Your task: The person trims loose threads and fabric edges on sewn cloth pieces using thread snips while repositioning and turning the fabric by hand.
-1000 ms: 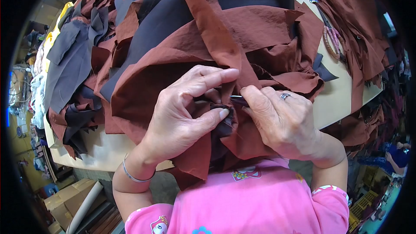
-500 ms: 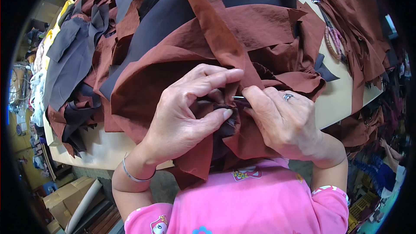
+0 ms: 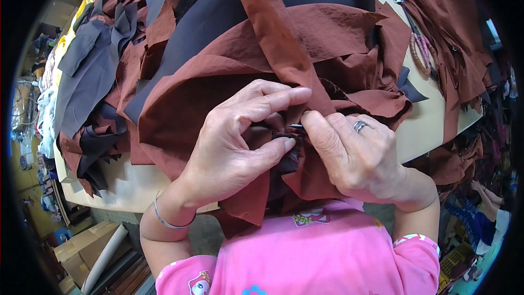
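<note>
Rust-brown fabric (image 3: pixel 196 93) lies bunched in front of me, with dark lining showing among its folds. My left hand (image 3: pixel 234 136) pinches a gathered seam of it, the thumb pressing on a dark edge and the index finger stretched across above. Closed in my right hand (image 3: pixel 355 153) is a small tool with a thin metal tip (image 3: pixel 296 126); its body is hidden by the fingers. That tip points left, at the fabric between my two hands. A long brown strip (image 3: pixel 273 27) runs from the top down to the hands.
Dark grey and brown cloth pieces (image 3: pixel 98 49) are heaped across the pale tabletop (image 3: pixel 125 186). Scissors with wrapped handles (image 3: pixel 420 54) lie at the right, beside more hanging brown cloth (image 3: pixel 453 33). Below the left table edge stand a cardboard box (image 3: pixel 87 246) and a pale tube (image 3: pixel 103 259).
The metal tip and my right hand have shifted very slightly, and less of the tool shows now. My left hand keeps its pinch on the fabric, nearly still.
</note>
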Demonstrator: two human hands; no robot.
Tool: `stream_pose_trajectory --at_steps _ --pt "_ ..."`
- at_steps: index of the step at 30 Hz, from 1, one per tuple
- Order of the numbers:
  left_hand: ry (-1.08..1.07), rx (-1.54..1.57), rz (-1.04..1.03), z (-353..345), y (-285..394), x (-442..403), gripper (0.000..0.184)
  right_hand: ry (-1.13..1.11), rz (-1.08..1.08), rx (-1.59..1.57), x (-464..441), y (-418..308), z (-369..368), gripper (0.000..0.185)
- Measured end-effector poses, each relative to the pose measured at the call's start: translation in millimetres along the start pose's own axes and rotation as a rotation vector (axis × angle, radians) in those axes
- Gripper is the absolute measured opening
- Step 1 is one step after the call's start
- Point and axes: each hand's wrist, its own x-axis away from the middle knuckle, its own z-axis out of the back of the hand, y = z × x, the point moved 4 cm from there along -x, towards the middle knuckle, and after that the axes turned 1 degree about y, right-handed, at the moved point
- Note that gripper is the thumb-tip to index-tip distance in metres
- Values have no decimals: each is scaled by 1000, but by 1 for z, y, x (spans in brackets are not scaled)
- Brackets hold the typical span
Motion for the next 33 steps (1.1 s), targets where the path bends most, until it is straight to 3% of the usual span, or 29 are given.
stream_pose_trajectory --at_steps 7,11,15,29,31,33 --pt "5 -24 -1 -1 1 0 48 34 58 84 2 -2 0 37" --pt "1 -27 -4 -1 2 0 48 -120 -10 3 -1 -5 7 41" --pt "-5 -15 7 -2 1 0 49 27 59 78 3 -2 0 36" --pt "-35 -41 -3 -3 -2 -2 48 -63 83 173 3 -6 0 33" --pt "-70 -26 -75 -2 -2 -3 49 -47 2 0 5 3 5 35" --pt "14 242 95 -2 -6 0 53 -46 -93 -281 -4 14 12 38"
